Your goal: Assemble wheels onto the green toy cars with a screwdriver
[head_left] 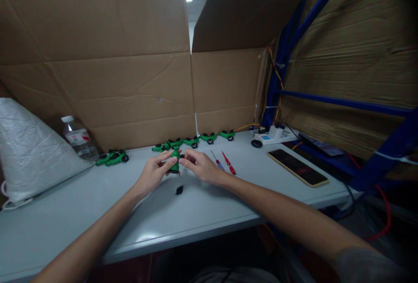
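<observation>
A small green toy car (175,159) is held upright above the table, with its narrow end up. My left hand (154,171) is closed on its left side, thumb and fingers pinching it. My right hand (201,166) is closed at the car's right side, fingertips pressed against it around a small black part. Whether that part is attached to the car I cannot tell. Below the hands a loose black piece (179,190) lies on the white table (143,226). To the right of my right hand are a blue-handled screwdriver (219,164) and a red screwdriver (230,165).
Several green toy cars (208,138) line the back by the cardboard wall (137,87). More green cars (114,157) stand at left near a water bottle (78,138) and a white sack (32,156). A phone (298,168), power strip (277,135) and blue rack post (277,74) are right.
</observation>
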A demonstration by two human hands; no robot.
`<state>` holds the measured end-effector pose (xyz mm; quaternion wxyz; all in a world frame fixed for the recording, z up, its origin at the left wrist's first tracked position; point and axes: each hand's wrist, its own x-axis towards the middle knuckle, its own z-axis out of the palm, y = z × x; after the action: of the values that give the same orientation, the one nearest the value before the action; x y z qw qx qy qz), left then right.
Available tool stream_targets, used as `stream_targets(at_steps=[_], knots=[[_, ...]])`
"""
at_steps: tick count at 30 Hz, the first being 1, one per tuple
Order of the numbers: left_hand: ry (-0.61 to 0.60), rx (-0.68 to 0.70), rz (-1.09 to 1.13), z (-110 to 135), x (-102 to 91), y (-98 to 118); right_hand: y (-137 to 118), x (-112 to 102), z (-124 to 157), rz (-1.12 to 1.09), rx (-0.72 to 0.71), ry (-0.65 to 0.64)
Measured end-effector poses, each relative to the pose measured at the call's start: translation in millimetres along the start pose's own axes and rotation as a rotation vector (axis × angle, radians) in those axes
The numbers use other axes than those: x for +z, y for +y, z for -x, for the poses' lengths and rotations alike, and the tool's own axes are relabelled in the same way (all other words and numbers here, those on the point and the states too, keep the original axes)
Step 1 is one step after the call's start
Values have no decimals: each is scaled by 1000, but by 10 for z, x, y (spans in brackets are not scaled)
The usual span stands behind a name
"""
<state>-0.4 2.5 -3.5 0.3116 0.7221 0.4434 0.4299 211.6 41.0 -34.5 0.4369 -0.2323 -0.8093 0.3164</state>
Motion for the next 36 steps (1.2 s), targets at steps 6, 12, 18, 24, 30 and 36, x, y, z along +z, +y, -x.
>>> stream_targets(at_steps=[6, 12, 18, 24, 30, 36], knots=[[-49, -54, 97, 14, 5, -6, 4, -48, 8, 287, -236, 35], [-81, -197, 241, 37, -3, -42, -44, -100, -27, 677, -437, 26], [-85, -263, 331, 34, 37, -34, -42, -108, -25, 897, -519, 55], [-82, -349, 579, 25, 69, -4, -43, -117, -19, 1041, -565, 119], [-106, -372, 578, 23, 59, -8, -114, -172, -18, 1126, -638, 94], [-109, -341, 458, 39, 105, 9, -133, -209, -3, 1107, -629, -27]])
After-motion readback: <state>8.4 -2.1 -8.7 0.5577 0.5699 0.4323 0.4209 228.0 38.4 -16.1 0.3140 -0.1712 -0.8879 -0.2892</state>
